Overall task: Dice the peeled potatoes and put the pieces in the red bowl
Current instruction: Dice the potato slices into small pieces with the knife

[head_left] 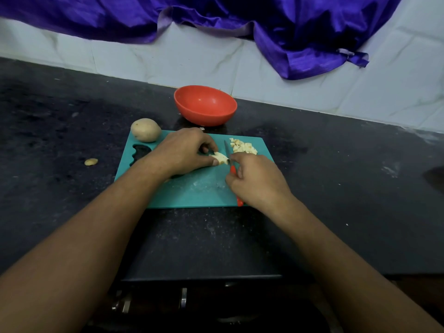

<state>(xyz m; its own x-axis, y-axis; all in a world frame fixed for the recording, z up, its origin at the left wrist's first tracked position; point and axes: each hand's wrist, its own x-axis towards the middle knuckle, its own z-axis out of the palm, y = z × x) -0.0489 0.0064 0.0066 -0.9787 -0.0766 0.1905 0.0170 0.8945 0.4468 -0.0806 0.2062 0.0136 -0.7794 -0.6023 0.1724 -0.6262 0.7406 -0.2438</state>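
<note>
Dicing in progress, head view. The main hazard I judge here is the left hand [185, 150]: its thumb and fingertips pinch a small potato piece [219, 157] with the knife [226, 149] blade just beside them, on their right. The stub leaves little to hold, so a slip of the blade or a roll of the piece could bring the edge onto the fingertips. A second risk is scatter: the diced pile [242, 147] lies just beyond the right hand [254, 179], near the far right corner of the cutting board [197, 188], and a sweep of the blade could push cubes onto the table [72, 116].

Pose: the left hand is palm down, fingers curled over the piece, thumb along its near side. The right hand is closed round the knife's red handle, knuckles up, blade pointing away from me; I cannot tell whether a finger lies on the spine.

The red bowl [204, 116] stands beyond the left hand, past the board's far edge, and looks empty to me. A whole potato [145, 129] sits to the far left of the left hand.
</note>
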